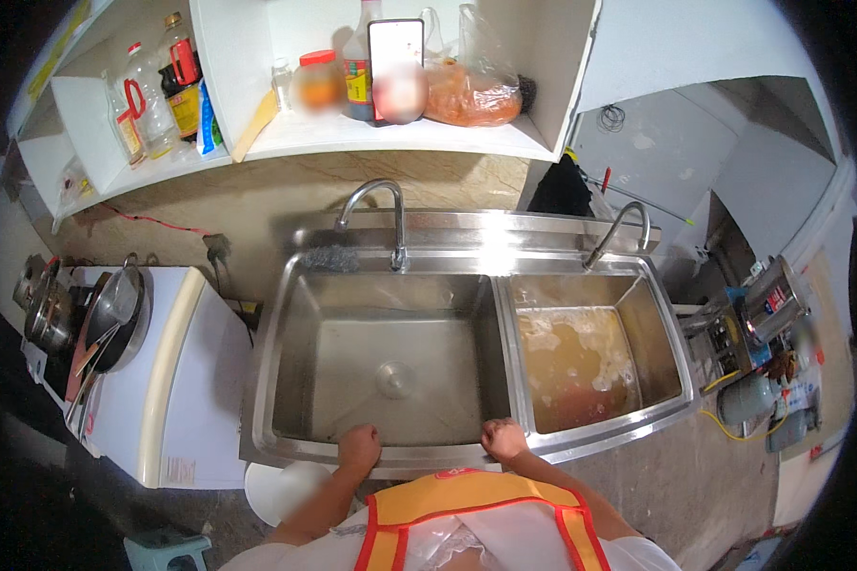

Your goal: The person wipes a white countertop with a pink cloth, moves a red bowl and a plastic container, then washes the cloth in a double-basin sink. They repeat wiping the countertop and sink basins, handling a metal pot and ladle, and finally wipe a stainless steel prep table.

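Note:
A stainless steel double-basin sink [503, 342] stands before me. My left hand [359, 450] is closed in a loose fist, resting on the front rim of the larger left basin [393, 428]. On the same rim, near the divider, lies my right hand [504, 438], its fingers also curled in. Neither hand shows an object inside it. A round drain [395, 379] is visible on the left basin's floor. Murky yellowish liquid [560, 364] with patches of foam covers the bottom of the right basin. A steel wool scourer [331, 258] sits on the back ledge beside the left faucet [398, 235].
A second faucet [603, 246] curves up behind the right basin. Above, a white shelf [286, 139] carries a phone [396, 50], bottles and a plastic bag [471, 96]. Pans [139, 342] lie on a white appliance [207, 378] at left. A white bucket [264, 492] stands below the sink.

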### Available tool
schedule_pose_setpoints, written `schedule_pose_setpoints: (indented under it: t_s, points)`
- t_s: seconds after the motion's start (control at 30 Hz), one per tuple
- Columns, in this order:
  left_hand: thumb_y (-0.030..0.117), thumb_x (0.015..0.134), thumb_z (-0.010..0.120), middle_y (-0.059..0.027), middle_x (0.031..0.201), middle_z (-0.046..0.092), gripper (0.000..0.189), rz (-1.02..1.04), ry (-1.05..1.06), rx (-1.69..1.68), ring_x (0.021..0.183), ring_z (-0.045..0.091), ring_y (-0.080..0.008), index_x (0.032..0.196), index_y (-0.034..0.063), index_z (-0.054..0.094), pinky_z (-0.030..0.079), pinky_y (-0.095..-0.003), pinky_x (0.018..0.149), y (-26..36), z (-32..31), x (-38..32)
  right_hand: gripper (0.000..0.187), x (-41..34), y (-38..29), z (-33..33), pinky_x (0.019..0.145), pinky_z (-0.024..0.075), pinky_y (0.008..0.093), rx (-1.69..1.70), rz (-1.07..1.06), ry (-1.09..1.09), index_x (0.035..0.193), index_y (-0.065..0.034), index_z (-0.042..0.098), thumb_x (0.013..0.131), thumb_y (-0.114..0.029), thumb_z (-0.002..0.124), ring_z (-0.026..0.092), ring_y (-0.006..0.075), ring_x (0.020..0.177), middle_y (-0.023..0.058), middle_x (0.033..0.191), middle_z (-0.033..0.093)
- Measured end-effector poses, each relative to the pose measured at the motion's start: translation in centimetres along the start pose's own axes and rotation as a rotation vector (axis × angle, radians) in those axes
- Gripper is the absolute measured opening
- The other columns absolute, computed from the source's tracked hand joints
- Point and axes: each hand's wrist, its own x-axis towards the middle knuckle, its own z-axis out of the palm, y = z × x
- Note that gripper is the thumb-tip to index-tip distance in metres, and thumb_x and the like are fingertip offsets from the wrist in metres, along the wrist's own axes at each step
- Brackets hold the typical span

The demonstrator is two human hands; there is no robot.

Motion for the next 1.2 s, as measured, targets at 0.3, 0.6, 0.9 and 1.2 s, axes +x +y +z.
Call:
schedule_pose_setpoints:
  t_s: [0.3,0.6,0.9,1.2]
  points:
    - [0.017,0.072,0.049,-0.0152,0.077,0.058,0.016,-0.014,-0.059,0.035,0.073,0.055,-0.0318,0.076,0.0048,0.059,0.043,-0.0408,0.066,-0.2,0.9,-0.2,0.013,-0.2,0.0,-0.6,0.063,0.0435,0.0392,-0.045,-0.021,0.043,0.064,-0.0068,0.056,0.067,-0.018,0.050,0.054,0.0304,0.065,0.0125,0.069,0.057]
    - [0.015,0.070,0.049,-0.0153,0.079,0.058,0.016,0.005,0.014,0.043,0.075,0.055,-0.0323,0.077,0.0051,0.059,0.043,-0.0409,0.067,0.9,-0.2,-0.2,0.015,0.0,-0.1,-1.2,0.066,0.0429,0.0388,-0.008,-0.032,0.026,0.066,-0.0059,0.055,0.068,-0.020,0.050,0.054,0.0296,0.069,0.0125,0.072,0.058]
    - [0.016,0.070,0.049,-0.0153,0.079,0.058,0.017,-0.044,-0.073,0.022,0.074,0.055,-0.0315,0.078,0.0052,0.060,0.044,-0.0403,0.066,0.1,0.4,0.1,0.014,0.2,-0.6,-1.5,0.065,0.0428,0.0391,-0.022,-0.019,-0.002,0.065,-0.0057,0.055,0.067,-0.018,0.050,0.054,0.0300,0.068,0.0126,0.071,0.057]
    - [0.016,0.071,0.048,-0.0154,0.079,0.058,0.018,-0.032,-0.042,0.005,0.075,0.055,-0.0312,0.079,0.0048,0.059,0.043,-0.0398,0.068,-0.1,0.8,0.1,0.015,0.1,0.0,-0.6,0.066,0.0426,0.0384,-0.011,-0.071,0.054,0.064,-0.0053,0.054,0.068,-0.019,0.049,0.054,0.0304,0.067,0.0131,0.070,0.057]
